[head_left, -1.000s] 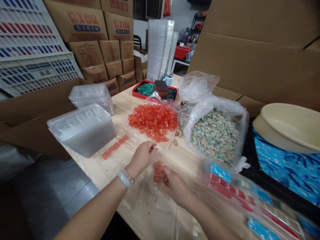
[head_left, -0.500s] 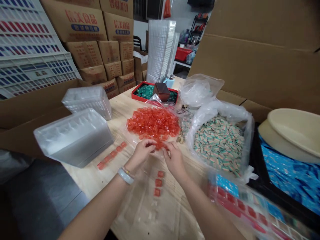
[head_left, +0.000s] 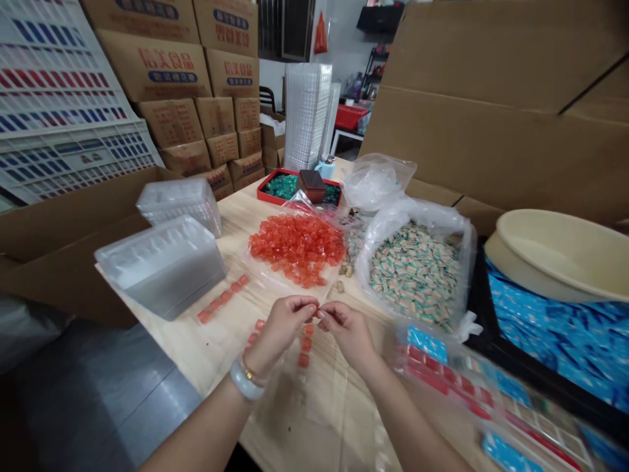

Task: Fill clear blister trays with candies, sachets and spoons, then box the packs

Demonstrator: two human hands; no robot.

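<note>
Both hands have drawn back from the heap of candy toward the wearer: the left hand and the right hand now meet in front of the body, each closed in a pinch, with the fingertips of the two hands almost touching (whether a candy sits between them is hidden). Below them, on a pale wooden table, a short straight row of orange-red cube candies lies just beside the left hand, and a longer diagonal row of the same candies lies further left. A loose mound of orange-red wrapped candies sits on a clear plastic bag just ahead of the hands. To its right, an open clear bag of cream-and-green striped candies slumps on the table. Stacked clear plastic trays stand at left, a red tray of green candies beyond. Printed cardboard cartons rise behind the table. A white bangle circles the left wrist.
</note>
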